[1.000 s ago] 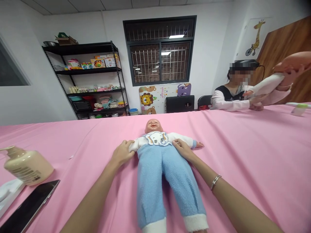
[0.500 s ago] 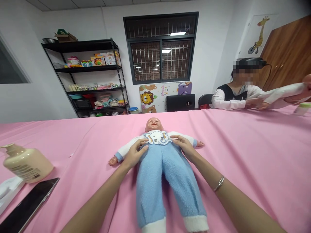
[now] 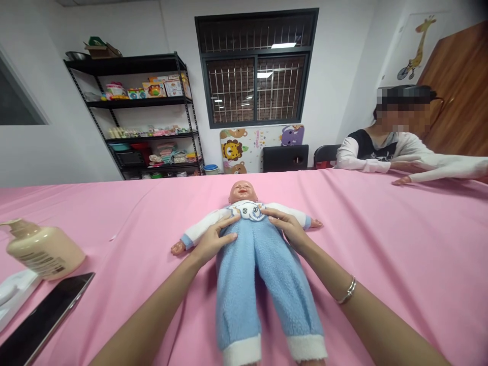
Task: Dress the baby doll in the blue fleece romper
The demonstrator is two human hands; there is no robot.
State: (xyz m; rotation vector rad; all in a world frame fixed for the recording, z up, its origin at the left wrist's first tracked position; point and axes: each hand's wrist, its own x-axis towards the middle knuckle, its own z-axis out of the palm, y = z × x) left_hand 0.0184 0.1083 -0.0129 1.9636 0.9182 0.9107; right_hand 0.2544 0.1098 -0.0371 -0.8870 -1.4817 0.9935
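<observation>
The left hand (image 3: 213, 239), near the centre of the frame, lies against the doll's side, fingers extended and thumb spread well apart, gripping nothing. The right hand (image 3: 292, 231), just right of centre, has its fingers outstretched and slightly parted, fingertips on the edge of the elephant patch (image 3: 249, 210); no grip shows. A second ago the left hand had hold of the doll's sleeve at frame left; now that sleeve (image 3: 204, 226) lies free and its small hand shows. The doll (image 3: 238, 284) is on its back, centre to lower centre, on the pink cloth (image 3: 381, 254). At upper right, another person (image 3: 366, 147) has a second doll (image 3: 446, 166), raised earlier, now lower, over the cloth.
</observation>
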